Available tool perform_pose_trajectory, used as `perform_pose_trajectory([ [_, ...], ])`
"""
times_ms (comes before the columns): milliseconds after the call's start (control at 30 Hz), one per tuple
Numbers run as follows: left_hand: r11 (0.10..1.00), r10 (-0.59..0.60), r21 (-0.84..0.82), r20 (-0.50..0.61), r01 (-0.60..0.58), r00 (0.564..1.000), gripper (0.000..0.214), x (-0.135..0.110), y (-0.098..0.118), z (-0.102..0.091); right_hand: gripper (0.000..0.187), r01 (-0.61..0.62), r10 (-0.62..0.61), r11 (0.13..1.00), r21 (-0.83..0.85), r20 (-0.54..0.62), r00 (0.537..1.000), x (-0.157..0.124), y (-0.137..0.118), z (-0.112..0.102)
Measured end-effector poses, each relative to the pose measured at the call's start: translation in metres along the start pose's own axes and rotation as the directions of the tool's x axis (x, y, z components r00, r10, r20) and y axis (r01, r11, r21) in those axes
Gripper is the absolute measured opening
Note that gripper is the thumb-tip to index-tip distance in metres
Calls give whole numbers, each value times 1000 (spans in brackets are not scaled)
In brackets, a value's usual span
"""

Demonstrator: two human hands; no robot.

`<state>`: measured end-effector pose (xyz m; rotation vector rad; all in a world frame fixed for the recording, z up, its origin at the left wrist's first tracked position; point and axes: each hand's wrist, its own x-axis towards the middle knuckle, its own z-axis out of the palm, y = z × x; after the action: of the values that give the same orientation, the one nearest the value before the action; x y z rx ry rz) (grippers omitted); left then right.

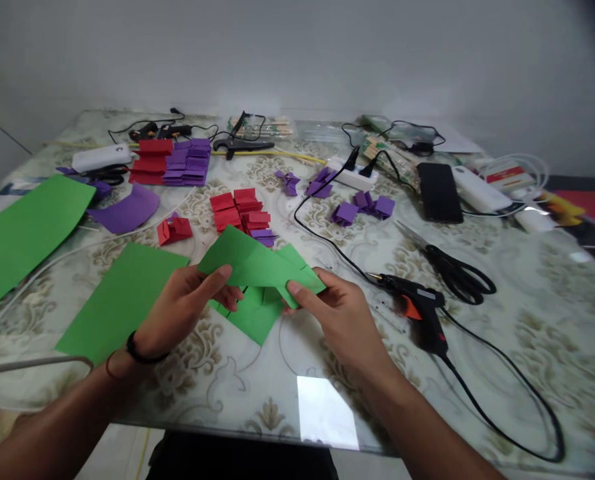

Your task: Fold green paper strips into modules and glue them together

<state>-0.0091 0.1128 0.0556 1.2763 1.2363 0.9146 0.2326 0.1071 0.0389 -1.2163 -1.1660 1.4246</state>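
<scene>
Both of my hands hold a folded piece of green paper [257, 267] above the patterned glass table [502, 320]. My left hand [185, 307] pinches its left edge, thumb on top. Fingers of my right hand [335, 313] grip its right folded corner, thumb pressed on the paper. More green folded pieces [252, 317] lie on the table just beneath the held piece. A flat green sheet [120, 300] lies left of my left hand.
A black glue gun [420, 310] with its cord lies right of my right hand, scissors [452, 270] beyond it. Red folded papers [240, 208], purple folded pieces [362, 205], stacked red and purple paper [170, 161], a phone [438, 192] and a power strip [352, 177] lie farther back. Another green sheet [22, 233] lies far left.
</scene>
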Motion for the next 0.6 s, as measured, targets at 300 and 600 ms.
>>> perform_pose_trajectory([
  [300,1000,-26,8,50,26,998,30,2,2,2,30,-20,20,1000,12,-1,1000,-2,-2,0],
  [600,995,67,71,-16,-66,998,32,-4,-2,8,35,121,-116,992,24,-144,983,-3,-2,7],
])
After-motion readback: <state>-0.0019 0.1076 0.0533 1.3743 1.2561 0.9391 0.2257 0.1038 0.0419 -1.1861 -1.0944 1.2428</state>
